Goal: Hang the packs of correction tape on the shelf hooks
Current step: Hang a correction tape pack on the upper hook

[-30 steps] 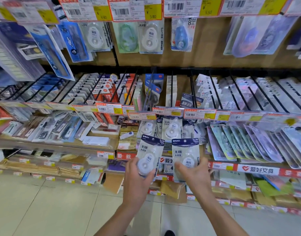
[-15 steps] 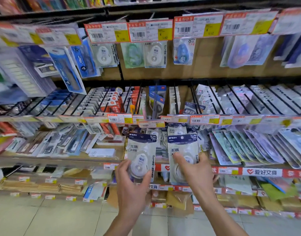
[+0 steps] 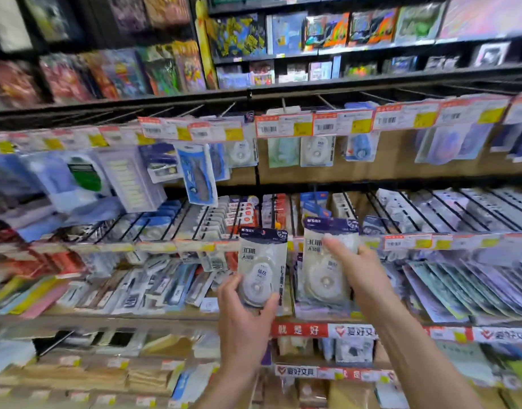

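Both hands are up in the lower middle of the frame, each holding one pack. The left hand (image 3: 242, 320) is gripping the left pack of correction tape (image 3: 261, 267) at its bottom end, thumb and fingers curling round the round blister. The pack is standing upright with its dark header on top. Just to the right, the right hand (image 3: 363, 273) is holding the right pack (image 3: 327, 261) by its right edge, one finger (image 3: 337, 246) lying across the front; the fingers behind are hidden. This pack is sitting a little higher than the other, and the two are close but apart. Both are hovering in front of the middle row of black hooks (image 3: 380, 214). At upper centre, similar packs (image 3: 315, 150) are hanging below a strip of price tags (image 3: 283, 125). The whole view is blurring at the edges.
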`<move>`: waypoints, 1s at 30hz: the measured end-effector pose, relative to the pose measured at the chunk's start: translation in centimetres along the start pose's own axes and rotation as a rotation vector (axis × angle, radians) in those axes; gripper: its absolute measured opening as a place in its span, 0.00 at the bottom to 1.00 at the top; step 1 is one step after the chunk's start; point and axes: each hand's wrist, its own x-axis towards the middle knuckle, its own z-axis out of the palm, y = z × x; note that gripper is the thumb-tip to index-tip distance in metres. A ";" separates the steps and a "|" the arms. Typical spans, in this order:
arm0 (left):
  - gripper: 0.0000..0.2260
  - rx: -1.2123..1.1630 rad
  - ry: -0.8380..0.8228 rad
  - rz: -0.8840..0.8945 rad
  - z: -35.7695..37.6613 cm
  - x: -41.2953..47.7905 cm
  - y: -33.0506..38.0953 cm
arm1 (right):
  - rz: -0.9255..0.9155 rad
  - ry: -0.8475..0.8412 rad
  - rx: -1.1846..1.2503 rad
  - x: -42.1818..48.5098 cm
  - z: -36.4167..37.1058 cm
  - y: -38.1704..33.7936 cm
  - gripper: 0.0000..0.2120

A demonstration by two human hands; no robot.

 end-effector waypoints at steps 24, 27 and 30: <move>0.31 -0.016 0.131 -0.031 1.0 4.4 -0.2 | -0.334 -0.208 -0.058 10.5 8.8 -7.6 0.06; 0.32 0.006 0.161 -0.012 1.3 4.4 -1.2 | -0.358 -0.226 -0.043 11.5 10.1 -8.3 0.06; 0.32 0.020 0.184 0.001 1.4 4.3 -1.5 | -0.394 -0.236 -0.043 12.5 11.3 -9.3 0.04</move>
